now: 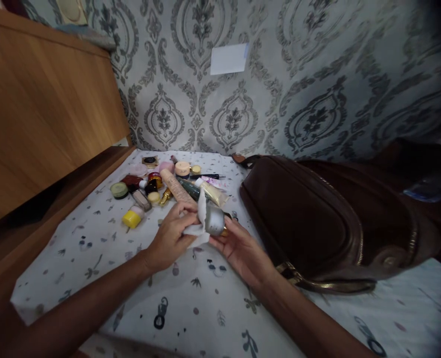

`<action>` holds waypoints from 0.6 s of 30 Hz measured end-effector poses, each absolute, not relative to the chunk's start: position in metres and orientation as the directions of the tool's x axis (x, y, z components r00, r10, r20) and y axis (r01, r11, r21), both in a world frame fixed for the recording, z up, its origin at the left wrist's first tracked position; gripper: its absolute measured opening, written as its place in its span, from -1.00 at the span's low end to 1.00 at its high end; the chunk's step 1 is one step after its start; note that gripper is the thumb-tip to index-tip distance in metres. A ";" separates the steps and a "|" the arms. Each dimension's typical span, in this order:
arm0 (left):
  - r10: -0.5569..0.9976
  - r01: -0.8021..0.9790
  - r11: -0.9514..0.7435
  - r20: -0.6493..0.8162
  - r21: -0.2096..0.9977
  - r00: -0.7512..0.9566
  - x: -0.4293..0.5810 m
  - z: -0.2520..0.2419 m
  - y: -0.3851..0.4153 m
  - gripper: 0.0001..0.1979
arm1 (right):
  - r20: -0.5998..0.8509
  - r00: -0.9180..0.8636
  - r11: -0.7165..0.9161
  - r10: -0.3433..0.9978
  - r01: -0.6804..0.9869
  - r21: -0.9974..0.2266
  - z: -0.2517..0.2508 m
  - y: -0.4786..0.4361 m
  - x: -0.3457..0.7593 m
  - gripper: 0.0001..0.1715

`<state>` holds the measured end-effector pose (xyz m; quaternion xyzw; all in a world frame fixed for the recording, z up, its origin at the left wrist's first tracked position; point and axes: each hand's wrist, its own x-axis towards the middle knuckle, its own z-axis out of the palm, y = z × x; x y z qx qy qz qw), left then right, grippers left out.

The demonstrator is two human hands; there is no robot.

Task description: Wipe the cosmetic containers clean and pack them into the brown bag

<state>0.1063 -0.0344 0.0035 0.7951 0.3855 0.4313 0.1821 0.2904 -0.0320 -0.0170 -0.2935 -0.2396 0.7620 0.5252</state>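
Grey jar (pixel 216 221): eleven o'clock from right hand (pixel 238 247)
Right hand: thumb and fingers round jar
Left hand (pixel 172 231): pinching white tissue (pixel 202 213)

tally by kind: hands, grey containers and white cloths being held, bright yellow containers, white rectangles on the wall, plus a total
Hands (left hand, right hand): 2
Grey container: 1
White cloth: 1
Bright yellow container: 1
White rectangle: 1
Total: 6

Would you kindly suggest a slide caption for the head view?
Left hand holding white tissue-like sheet, right hand holding rounded grey container, near scattered cosmetics and brown leather-look bag.
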 end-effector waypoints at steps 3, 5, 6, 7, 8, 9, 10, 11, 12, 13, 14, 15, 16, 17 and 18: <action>0.657 0.397 -0.754 0.621 0.524 0.428 0.102 0.004 -0.034 -0.89 | -0.201 -0.350 -0.391 0.915 -0.647 -0.655 -0.016 -0.033 0.291 -0.73; 0.666 0.399 -0.746 0.614 0.534 0.424 0.101 0.004 -0.033 -0.85 | -0.213 -0.392 -0.429 0.895 -0.627 -0.650 -0.014 -0.034 0.292 -0.75; 0.694 0.416 -0.719 0.604 0.557 0.392 0.100 0.004 -0.032 -0.83 | -0.218 -0.413 -0.447 0.884 -0.614 -0.651 -0.013 -0.034 0.293 -0.75; 0.735 0.435 -0.676 0.587 0.594 0.340 0.100 0.004 -0.030 -0.80 | -0.221 -0.434 -0.463 0.873 -0.599 -0.654 -0.013 -0.034 0.294 -0.73; 0.780 0.443 -0.622 0.564 0.646 0.272 0.100 0.005 -0.029 -0.78 | -0.221 -0.451 -0.474 0.865 -0.585 -0.658 -0.012 -0.035 0.294 -0.70; 0.824 0.432 -0.559 0.533 0.708 0.194 0.100 0.005 -0.027 -0.77 | -0.217 -0.464 -0.478 0.859 -0.573 -0.666 -0.012 -0.035 0.294 -0.67; 0.861 0.401 -0.495 0.495 0.771 0.112 0.100 0.005 -0.026 -0.78 | -0.211 -0.471 -0.476 0.856 -0.562 -0.676 -0.012 -0.035 0.294 -0.64; 0.890 0.357 -0.435 0.454 0.826 0.033 0.101 0.005 -0.025 -0.81 | -0.204 -0.478 -0.472 0.854 -0.550 -0.689 -0.012 -0.036 0.294 -0.63; 0.910 0.310 -0.385 0.414 0.869 -0.033 0.102 0.005 -0.024 -0.83 | -0.197 -0.483 -0.466 0.853 -0.536 -0.704 -0.013 -0.037 0.293 -0.62; 0.919 0.276 -0.354 0.387 0.893 -0.072 0.103 0.004 -0.024 -0.84 | -0.187 -0.488 -0.458 0.852 -0.523 -0.719 -0.013 -0.038 0.292 -0.63; 0.920 0.269 -0.350 0.383 0.897 -0.079 0.105 0.003 -0.025 -0.83 | -0.176 -0.492 -0.447 0.852 -0.512 -0.734 -0.014 -0.039 0.290 -0.64; 0.911 0.290 -0.378 0.409 0.879 -0.053 0.107 0.002 -0.027 -0.82 | -0.162 -0.495 -0.435 0.854 -0.506 -0.744 -0.014 -0.040 0.289 -0.65; 0.888 0.327 -0.436 0.461 0.839 0.002 0.108 0.000 -0.029 -0.81 | -0.147 -0.492 -0.422 0.858 -0.511 -0.749 -0.015 -0.040 0.288 -0.65; 0.848 0.364 -0.514 0.524 0.777 0.078 0.110 -0.001 -0.032 -0.81 | -0.135 -0.485 -0.410 0.864 -0.524 -0.746 -0.015 -0.040 0.288 -0.65; 0.795 0.393 -0.595 0.586 0.701 0.160 0.111 -0.002 -0.034 -0.81 | -0.129 -0.477 -0.407 0.869 -0.542 -0.735 -0.016 -0.040 0.288 -0.64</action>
